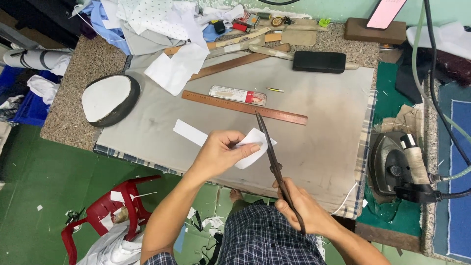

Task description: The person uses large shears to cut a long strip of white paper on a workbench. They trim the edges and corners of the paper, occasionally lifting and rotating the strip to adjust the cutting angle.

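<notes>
My left hand (pixel 220 153) pinches a small white piece of fabric (pixel 254 147) above the grey padded table cover (pixel 319 103). My right hand (pixel 300 206) grips the handles of long dark scissors (pixel 269 149), whose blades point away from me and run along the right edge of the white piece. A white strip (pixel 189 132) lies on the cover just left of my left hand. A wooden ruler (pixel 244 107) lies across the cover beyond the scissors' tip.
A flat iron (pixel 392 169) rests at the right edge with its hose. A dark-rimmed white oval pad (pixel 109 99) sits at the left. Fabric scraps, wooden sticks and a black case (pixel 319 62) crowd the back. A red plastic stool (pixel 110 211) stands on the green floor.
</notes>
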